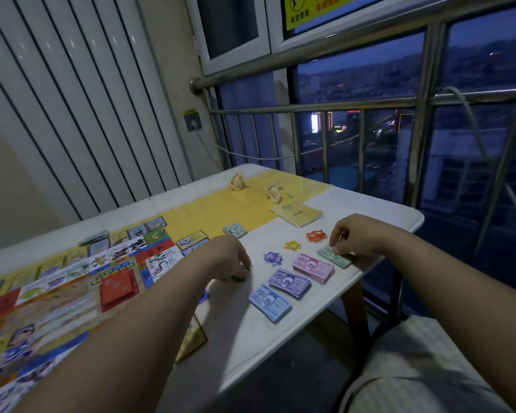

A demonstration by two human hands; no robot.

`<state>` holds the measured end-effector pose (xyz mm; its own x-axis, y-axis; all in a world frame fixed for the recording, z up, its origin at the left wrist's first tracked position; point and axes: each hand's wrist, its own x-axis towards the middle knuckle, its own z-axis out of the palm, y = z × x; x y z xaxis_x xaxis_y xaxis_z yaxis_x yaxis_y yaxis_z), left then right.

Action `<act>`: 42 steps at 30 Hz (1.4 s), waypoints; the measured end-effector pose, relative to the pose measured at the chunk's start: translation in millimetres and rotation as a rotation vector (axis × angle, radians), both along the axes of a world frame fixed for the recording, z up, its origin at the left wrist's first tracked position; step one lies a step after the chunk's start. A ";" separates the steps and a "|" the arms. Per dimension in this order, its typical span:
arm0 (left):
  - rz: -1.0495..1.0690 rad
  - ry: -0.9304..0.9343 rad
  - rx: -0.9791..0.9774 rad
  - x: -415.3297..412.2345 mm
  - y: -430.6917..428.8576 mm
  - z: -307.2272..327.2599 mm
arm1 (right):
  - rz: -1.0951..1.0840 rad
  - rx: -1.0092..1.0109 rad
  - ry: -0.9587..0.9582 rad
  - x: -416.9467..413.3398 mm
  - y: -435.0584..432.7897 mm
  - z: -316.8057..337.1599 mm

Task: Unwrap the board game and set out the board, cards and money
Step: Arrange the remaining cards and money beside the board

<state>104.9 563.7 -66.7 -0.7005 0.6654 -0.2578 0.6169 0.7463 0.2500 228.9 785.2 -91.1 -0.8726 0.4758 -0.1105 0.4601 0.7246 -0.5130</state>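
The colourful game board [57, 293] lies flat on the left of the table, with a red card deck [118, 289] on it. Money stacks lie in a row on the right: blue [270, 302], purple [289, 283], pink [313, 268] and green [341, 261]. My right hand [352, 236] pinches the far end of the green stack, which rests on the table. My left hand [230, 260] is curled, fingertips down on a small dark thing at the board's right edge; what it is stays hidden. Another green stack [235, 229] lies farther back.
Purple [272, 258], yellow [292, 245] and orange [315, 235] star tokens lie behind the money. A beige booklet [298, 213] and two crumpled wrapper balls [238, 181] [274, 192] sit at the back. A yellow card [191, 341] lies near the front edge. A metal railing [310, 105] stands beyond the table.
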 end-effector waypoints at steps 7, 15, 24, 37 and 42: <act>0.082 -0.194 0.017 -15.0 4.1 -0.6 | 0.014 -0.040 -0.059 -2.3 -0.1 5.5; 0.098 -0.269 0.051 -20.5 0.5 -5.3 | 0.005 -0.094 -0.077 -3.6 1.3 7.1; 0.101 -0.291 0.088 -20.6 -0.9 -7.4 | 0.064 -0.049 -0.020 -2.8 -4.3 22.7; 0.003 -0.173 0.095 -19.1 -11.5 -2.7 | 0.472 0.089 -0.034 -67.5 -99.7 49.1; -0.022 -0.080 0.043 -20.8 -18.9 0.7 | 0.539 0.192 -0.156 -83.9 -118.6 40.9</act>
<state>84.2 544.7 -66.1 -0.6643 0.6919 -0.2830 0.6094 0.7205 0.3310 145.0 666.7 -50.2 -0.9771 -0.0058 -0.2128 0.0609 0.9503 -0.3054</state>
